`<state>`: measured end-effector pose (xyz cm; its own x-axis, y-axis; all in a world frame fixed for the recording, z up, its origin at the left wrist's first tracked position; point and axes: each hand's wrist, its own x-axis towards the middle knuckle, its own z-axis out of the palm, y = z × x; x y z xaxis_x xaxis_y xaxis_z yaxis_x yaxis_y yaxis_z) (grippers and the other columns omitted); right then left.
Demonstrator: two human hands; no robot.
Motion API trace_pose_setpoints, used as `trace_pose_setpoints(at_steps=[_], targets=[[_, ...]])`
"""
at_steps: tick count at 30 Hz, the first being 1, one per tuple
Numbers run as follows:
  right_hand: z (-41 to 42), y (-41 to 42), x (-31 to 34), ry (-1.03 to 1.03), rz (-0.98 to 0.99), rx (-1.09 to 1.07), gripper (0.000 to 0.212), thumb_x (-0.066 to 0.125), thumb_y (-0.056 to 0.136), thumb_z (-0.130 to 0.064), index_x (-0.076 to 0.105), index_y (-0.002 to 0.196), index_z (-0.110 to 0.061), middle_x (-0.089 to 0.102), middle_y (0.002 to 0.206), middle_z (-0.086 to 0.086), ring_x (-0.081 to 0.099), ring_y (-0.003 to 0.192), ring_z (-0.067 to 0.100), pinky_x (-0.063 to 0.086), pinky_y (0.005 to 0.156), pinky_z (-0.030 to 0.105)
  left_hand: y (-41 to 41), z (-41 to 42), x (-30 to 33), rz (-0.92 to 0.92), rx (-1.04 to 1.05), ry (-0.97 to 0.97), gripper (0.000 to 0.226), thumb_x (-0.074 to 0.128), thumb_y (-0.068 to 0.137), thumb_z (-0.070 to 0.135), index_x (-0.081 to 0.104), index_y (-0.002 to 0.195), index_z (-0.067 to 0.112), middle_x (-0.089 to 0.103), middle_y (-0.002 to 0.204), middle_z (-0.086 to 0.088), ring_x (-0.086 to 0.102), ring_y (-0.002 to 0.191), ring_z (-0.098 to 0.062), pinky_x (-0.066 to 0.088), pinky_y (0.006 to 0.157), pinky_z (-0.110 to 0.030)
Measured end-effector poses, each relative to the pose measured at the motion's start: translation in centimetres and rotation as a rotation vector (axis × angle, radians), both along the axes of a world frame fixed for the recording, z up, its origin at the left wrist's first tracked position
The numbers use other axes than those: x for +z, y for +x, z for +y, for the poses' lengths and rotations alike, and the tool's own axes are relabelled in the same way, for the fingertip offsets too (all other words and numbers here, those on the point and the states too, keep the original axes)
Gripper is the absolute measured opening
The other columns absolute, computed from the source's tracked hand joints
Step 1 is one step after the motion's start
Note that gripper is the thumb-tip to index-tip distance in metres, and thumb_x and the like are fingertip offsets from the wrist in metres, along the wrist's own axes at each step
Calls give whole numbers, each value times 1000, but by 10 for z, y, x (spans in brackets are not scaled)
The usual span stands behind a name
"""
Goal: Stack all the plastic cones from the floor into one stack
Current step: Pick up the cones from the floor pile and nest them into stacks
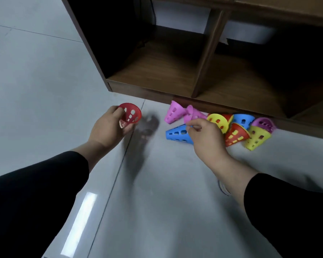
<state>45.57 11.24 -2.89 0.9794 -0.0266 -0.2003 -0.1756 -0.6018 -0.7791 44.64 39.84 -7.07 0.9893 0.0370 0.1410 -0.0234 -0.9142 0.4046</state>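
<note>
My left hand (108, 127) grips a red perforated cone (131, 113) above the floor, its wide mouth turned up and right. My right hand (206, 135) pinches the rim of a pink cone (193, 114), lifted slightly over the pile. A second pink cone (172, 112) lies on its side just to the left of it. Below them a blue cone (177, 134) lies flat, partly hidden by my right hand. To the right lie several more cones: yellow (217, 121), blue (243, 120), red (235, 135), yellow (257, 137) and purple (265, 123).
A brown wooden shelf unit (157, 71) with open compartments stands right behind the cones, its bottom edge almost touching them. Grey tiled floor (157, 202) spreads in front and to the left. A white object (250, 33) sits behind the shelf.
</note>
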Motion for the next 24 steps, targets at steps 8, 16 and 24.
trace_pose_setpoints(at_steps=[8,16,24], targets=[[-118,-43,105,244,-67,-144,30,45,95,-6,61,95,-31,67,78,-16,68,75,5,60,67,40,-52,-142,81,170,-216,-649,44,71,74,60,41,100,44,65,88,8,64,69,-15,54,62,-35],[-235,-83,124,219,165,-160,11,70,90,-12,73,93,-22,74,97,15,70,85,29,56,82,50,-72,-242,121,404,-579,-22,73,72,85,49,35,144,27,60,127,-2,58,96,-14,45,74,-22],[-268,-110,75,327,358,-339,16,68,90,-3,73,103,4,71,102,22,64,88,28,56,80,40,-83,-312,103,447,-576,492,54,68,91,36,48,137,16,64,109,-10,62,98,-28,58,78,-43]])
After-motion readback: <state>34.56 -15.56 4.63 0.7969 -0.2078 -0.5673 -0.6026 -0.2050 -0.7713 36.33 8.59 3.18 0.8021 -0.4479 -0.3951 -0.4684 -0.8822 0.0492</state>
